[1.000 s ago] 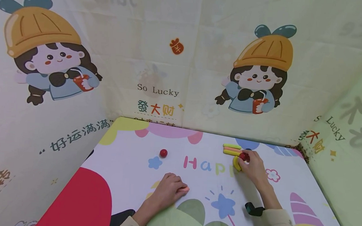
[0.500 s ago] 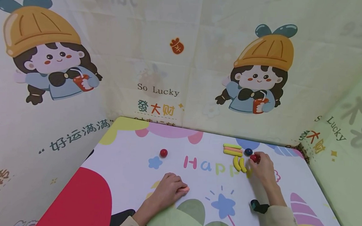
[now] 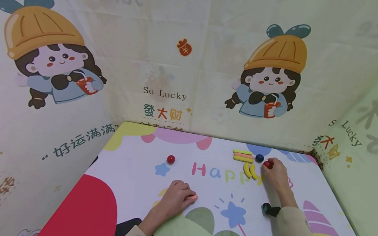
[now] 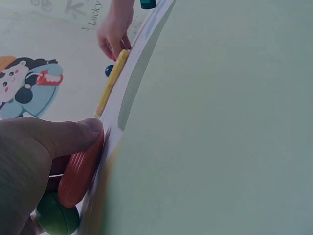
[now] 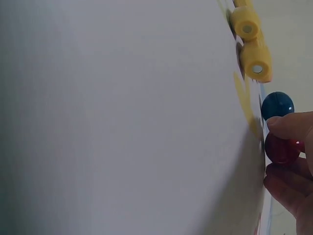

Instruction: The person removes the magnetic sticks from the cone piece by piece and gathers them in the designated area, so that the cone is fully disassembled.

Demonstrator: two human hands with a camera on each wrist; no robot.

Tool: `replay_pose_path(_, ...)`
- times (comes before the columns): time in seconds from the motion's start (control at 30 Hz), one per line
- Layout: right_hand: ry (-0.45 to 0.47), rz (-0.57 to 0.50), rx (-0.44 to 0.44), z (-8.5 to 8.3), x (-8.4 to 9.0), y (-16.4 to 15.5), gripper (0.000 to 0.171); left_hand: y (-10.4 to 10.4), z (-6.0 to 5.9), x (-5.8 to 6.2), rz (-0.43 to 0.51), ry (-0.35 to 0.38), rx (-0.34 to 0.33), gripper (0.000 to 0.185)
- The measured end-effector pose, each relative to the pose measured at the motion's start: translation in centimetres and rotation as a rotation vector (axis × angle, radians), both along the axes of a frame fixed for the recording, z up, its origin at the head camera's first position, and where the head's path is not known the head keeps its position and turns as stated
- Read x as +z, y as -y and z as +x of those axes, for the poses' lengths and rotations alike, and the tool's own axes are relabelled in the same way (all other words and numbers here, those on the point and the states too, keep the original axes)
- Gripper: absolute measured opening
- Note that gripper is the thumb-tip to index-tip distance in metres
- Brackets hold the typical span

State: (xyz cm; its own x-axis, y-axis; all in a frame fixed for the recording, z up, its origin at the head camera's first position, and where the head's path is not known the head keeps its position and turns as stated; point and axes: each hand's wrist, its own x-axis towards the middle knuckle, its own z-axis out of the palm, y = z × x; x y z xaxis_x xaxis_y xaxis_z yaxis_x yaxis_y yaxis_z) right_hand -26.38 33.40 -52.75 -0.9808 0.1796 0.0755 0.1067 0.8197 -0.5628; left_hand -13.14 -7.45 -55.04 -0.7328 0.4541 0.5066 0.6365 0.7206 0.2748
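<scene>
My right hand (image 3: 276,173) pinches a red ball (image 5: 282,148) between thumb and fingers, low over the tabletop. Right beside that ball sits a dark blue ball (image 3: 259,158). Two yellow banana-shaped pieces (image 3: 250,171) lie to its left, showing round end faces (image 5: 257,69) in the right wrist view. My left hand (image 3: 176,198) rests near the front of the table. Its thumb and fingers hold an orange ridged stick (image 4: 80,169), and a green ball (image 4: 57,214) sits under the fingers, hidden in the head view.
Behind the bananas lie a green stick (image 3: 242,152), a salmon stick (image 3: 244,156) and a yellow stick (image 3: 243,159), side by side. Another red ball (image 3: 171,159) stands alone to the left. Patterned cloth walls (image 3: 206,80) enclose the printed tabletop (image 3: 136,165).
My right hand has moved right with the red ball, away from the bananas and past the blue ball, uncovering both, then lowered slightly. My left hand has stayed put.
</scene>
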Motion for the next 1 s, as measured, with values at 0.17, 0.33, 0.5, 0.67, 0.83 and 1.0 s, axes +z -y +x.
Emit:
replay_pose_path(0.17,0.004,-0.001,0.000,-0.39,0.08,-0.19,0.048,0.04,-0.12,-0.04,0.002,-0.002,0.004,0.012)
replay_pose_path(0.33,0.026,-0.002,0.000,-0.53,0.21,-0.21,0.050,0.14,-0.17,-0.02,0.006,-0.006,0.000,0.012)
replay_pose_path(0.5,0.017,0.022,0.014,-0.58,-0.06,-0.40,0.051,0.20,-0.19,-0.07,0.003,-0.001,-0.004,0.011)
replay_pose_path(0.67,0.019,0.010,0.008,-0.55,-0.05,-0.26,0.052,0.24,-0.27,0.01,0.009,-0.013,-0.010,0.010)
replay_pose_path(0.83,0.012,0.007,0.014,-0.66,0.01,-0.14,0.052,0.36,-0.27,0.16,0.017,-0.021,-0.013,0.010)
replay_pose_path(1.0,0.028,0.004,0.004,-0.57,0.05,-0.09,0.052,0.39,-0.31,-0.01,0.008,-0.015,-0.011,0.011)
